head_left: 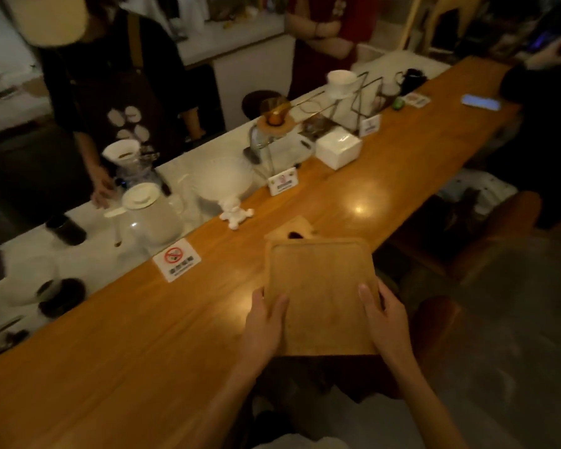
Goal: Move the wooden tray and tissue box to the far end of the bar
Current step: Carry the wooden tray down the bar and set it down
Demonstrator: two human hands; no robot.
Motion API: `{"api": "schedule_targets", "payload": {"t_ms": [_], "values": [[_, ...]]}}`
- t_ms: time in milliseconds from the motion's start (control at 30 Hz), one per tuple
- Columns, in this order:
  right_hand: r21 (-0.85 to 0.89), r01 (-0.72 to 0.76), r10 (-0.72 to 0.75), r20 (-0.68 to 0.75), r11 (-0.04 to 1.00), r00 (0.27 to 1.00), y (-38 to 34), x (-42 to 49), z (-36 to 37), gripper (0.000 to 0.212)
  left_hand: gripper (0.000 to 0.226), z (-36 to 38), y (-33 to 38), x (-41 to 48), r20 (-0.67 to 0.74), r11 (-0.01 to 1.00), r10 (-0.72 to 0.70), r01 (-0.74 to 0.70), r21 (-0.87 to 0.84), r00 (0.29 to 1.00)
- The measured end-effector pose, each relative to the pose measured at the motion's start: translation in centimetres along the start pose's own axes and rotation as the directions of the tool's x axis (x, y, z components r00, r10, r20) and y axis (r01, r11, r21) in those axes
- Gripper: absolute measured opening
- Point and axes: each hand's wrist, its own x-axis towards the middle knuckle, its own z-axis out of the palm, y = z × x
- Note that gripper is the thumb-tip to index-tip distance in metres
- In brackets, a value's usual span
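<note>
I hold a rectangular wooden tray [319, 290] with a raised rim over the bar's near edge. My left hand [265, 322] grips its left side and my right hand [386, 319] grips its right side, thumbs on top. Behind the tray's far edge a wooden tissue box [293, 229] with a dark oval slot shows partly, resting on the wooden bar [143, 351]. The tray hides the box's near part.
A no-smoking sign [177, 259], small white figurine [235, 215], glass kettle [153, 215], white cube box [337, 150], card stands and a phone [480, 102] lie along the bar. Two people stand behind the counter. A person's arm rests at the far right end.
</note>
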Motion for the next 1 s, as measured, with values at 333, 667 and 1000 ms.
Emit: {"api": "schedule_targets", "payload": {"t_ms": [333,667,1000], "values": [[-0.325,-0.227,0.097,-0.372,0.918,0.923,11.5,-9.9,-24.2,0.017,0.042,24.0,1.6,-9.5,0.335,0.879,0.16,-0.288,0.38,0.929],[-0.169,-0.503,0.219,-0.752,0.848,0.622,20.3,-20.4,-41.4,0.021,0.055,45.8,4.0,-17.5,0.698,0.642,0.296,-0.677,0.361,0.653],[-0.112,-0.501,0.243,-0.771,0.858,0.589,26.4,-12.3,-55.5,0.028,0.042,63.3,11.8,-14.3,0.736,0.537,0.254,-0.724,0.433,0.628]]}}
